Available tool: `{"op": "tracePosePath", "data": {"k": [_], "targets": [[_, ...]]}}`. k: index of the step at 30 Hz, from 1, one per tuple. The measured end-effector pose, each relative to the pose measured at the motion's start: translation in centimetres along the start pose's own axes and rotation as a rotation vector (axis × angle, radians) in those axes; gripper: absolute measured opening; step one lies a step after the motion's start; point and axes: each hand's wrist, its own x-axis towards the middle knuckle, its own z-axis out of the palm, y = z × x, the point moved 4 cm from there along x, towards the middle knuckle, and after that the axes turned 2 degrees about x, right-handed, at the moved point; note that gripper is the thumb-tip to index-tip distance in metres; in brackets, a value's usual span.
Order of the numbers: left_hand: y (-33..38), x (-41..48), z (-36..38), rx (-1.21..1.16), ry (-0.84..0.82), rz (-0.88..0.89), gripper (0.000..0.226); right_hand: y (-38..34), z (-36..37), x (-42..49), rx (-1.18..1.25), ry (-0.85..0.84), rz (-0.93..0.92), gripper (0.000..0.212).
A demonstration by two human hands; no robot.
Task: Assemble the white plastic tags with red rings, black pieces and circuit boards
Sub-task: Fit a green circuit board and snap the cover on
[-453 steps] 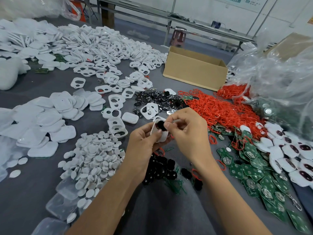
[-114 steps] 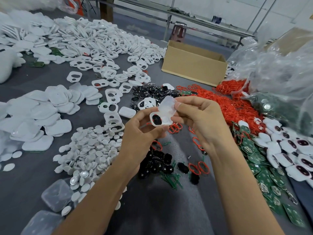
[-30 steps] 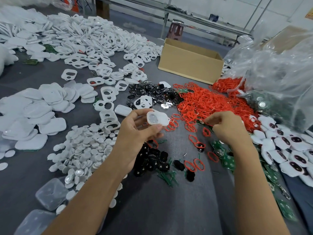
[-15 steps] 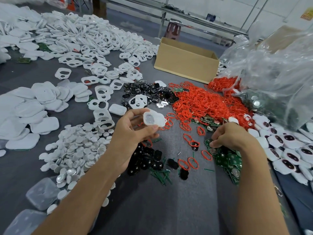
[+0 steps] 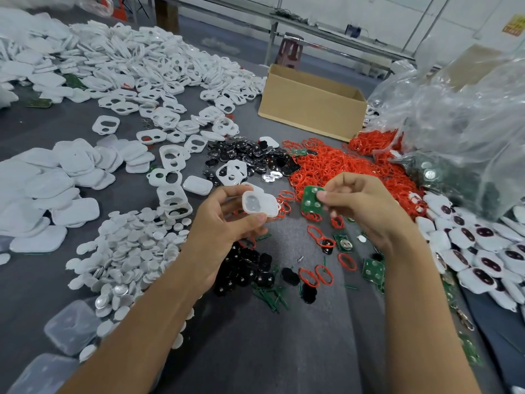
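Above the grey surface (image 5: 284, 351), the left hand (image 5: 224, 220) grips a rounded white plastic tag shell (image 5: 260, 203); just right, the right hand (image 5: 360, 206) pinches a small green circuit board (image 5: 311, 200).

Free room only at the near edge, clutter all round.
I see bare table (image 5: 284, 359) close in; discs (image 5: 130, 251) crowd the left, black pieces (image 5: 244, 265) and red rings (image 5: 335, 169) lie ahead, box (image 5: 312, 115) and bag (image 5: 468, 132) block beyond, tags (image 5: 483, 260) line the right.
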Motion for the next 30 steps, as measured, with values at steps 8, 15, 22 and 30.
{"op": "tracePosePath", "data": {"k": [8,15,22,30], "targets": [[-0.2,0.1,-0.3,0.070,0.011,-0.014,0.042,-1.4,3.9,-0.1,0.111,-0.144,-0.114,0.021],[0.1,0.0,-0.3,0.042,0.002,-0.018,0.047,-2.0,5.4,-0.2,0.092,-0.142,-0.192,0.026],[0.3,0.0,-0.1,-0.036,-0.021,-0.026,0.053,-2.7,6.7,-0.6,-0.040,-0.107,-0.431,0.027],[0.6,-0.1,0.1,-0.089,-0.025,-0.015,0.053,-2.6,7.2,-0.8,-0.292,-0.118,-0.526,0.038]]}}
